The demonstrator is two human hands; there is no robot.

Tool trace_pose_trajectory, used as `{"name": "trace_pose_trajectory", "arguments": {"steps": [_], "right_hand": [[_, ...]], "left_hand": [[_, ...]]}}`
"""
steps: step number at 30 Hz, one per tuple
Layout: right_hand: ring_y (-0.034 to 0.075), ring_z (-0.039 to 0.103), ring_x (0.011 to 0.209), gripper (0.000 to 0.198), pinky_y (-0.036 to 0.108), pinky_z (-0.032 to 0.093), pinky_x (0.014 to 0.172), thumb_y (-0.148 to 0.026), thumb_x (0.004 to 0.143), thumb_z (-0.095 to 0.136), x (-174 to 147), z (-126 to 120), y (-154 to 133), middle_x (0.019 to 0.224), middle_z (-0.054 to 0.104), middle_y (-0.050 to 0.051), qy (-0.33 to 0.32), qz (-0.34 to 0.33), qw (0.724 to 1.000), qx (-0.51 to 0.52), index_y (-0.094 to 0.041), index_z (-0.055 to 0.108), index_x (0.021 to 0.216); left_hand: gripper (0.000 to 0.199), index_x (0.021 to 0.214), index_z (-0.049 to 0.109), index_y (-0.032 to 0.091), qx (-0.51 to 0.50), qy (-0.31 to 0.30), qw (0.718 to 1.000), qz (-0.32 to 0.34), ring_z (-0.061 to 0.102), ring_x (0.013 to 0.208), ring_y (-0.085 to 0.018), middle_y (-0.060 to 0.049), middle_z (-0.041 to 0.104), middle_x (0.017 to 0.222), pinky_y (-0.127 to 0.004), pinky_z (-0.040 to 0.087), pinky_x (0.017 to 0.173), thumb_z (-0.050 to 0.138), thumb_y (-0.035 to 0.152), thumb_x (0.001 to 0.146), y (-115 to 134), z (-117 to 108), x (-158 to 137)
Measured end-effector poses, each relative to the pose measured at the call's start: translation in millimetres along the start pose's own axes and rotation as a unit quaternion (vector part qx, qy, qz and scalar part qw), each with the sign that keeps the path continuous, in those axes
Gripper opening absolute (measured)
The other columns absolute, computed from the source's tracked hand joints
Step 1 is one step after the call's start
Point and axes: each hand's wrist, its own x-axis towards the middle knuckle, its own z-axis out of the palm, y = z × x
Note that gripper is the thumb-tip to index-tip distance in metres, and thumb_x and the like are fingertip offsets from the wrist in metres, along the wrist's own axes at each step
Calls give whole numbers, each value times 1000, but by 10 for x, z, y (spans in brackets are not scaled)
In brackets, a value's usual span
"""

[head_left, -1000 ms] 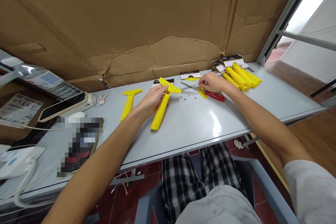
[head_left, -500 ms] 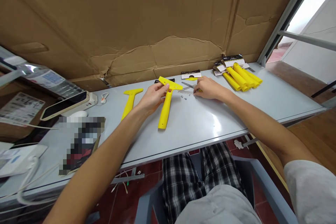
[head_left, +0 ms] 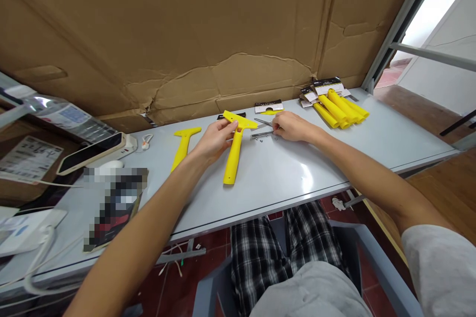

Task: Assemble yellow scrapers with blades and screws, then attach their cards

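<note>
- Black-and-white plaid trousers (head_left: 253,257) are nearest, on a blue-grey plastic chair (head_left: 383,257) drawn up to the table.
- Glossy pale-grey tabletop (head_left: 297,178) stretches across in front, its near edge just beyond the knees.
- Yellow T-shaped plastic handle (head_left: 232,158) is in the left hand (head_left: 215,141), above the middle of the tabletop; its round grip slants down toward the person and its crossbar lies farther away.
- The left fingers are clamped on it where grip and crossbar meet, the thumb uppermost.
- Another yellow T-shaped plastic handle (head_left: 181,148) lies left of that hand, partly hidden by the forearm.
- Small grey metal screws (head_left: 261,141) lie scattered right of the held handle.
- Just beyond them, a thin flat grey metal strip (head_left: 262,134) has its right end pinched in the right hand (head_left: 290,126), thumb and fingers together.
- Pointed grey metal blade (head_left: 262,122) juts out behind the same hand; its other end is hidden.
- Black-and-white printed card (head_left: 268,106) lies farther back.
- Yellow plastic tubular handles (head_left: 344,109) are heaped at back right.
- Brown cardboard sheet (head_left: 223,34) stands behind everything.
</note>
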Motion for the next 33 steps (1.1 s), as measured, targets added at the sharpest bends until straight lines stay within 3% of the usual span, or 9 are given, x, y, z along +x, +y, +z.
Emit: {"name": "trace_pose_trajectory", "arguments": {"steps": [3, 7, 13, 20, 33], "right_hand": [[13, 56, 80, 9, 28, 39, 80, -15, 92, 65, 20, -30, 68, 88, 72, 6, 42, -2, 996, 77, -13, 74, 92], [11, 55, 71, 18, 26, 39, 73, -30, 93, 69, 32, -92, 109, 81, 70, 4, 125, -2, 969, 214, -12, 73, 92], [11, 57, 74, 36, 24, 43, 67, -47, 88, 78, 31, -56, 31, 85, 72, 6, 84, -12, 925, 370, -12, 75, 96], [12, 60, 78, 39, 24, 47, 69, -48, 83, 84, 25, -23, -53, 89, 75, 7, 77, -12, 912, 403, -12, 76, 97], [10, 55, 72, 30, 24, 43, 66, -41, 87, 82, -24, -48, -149, 81, 70, 4, 53, -27, 916, 397, -12, 76, 95]], "left_hand": [[49, 99, 77, 19, -7, 10, 1000, -3, 63, 91, -19, -6, 72, 103, -30, 45, 77, 97, 56, 74, -11, -4, 2], [48, 98, 78, 20, -15, 13, 1000, -2, 63, 93, -19, -7, 74, 106, -29, 47, 78, 98, 57, 74, -27, 3, -11], [51, 98, 80, 19, -15, -16, 1000, -3, 67, 96, -22, -9, 77, 104, -32, 51, 82, 99, 58, 72, -64, 98, -77], [61, 103, 82, 18, -7, -49, 999, -13, 72, 104, -27, -12, 81, 113, -36, 54, 87, 101, 63, 67, -28, 267, -206], [60, 102, 80, 18, -1, -44, 999, -11, 72, 106, -29, -14, 80, 119, -37, 54, 86, 101, 63, 67, 25, 279, -236]]}}
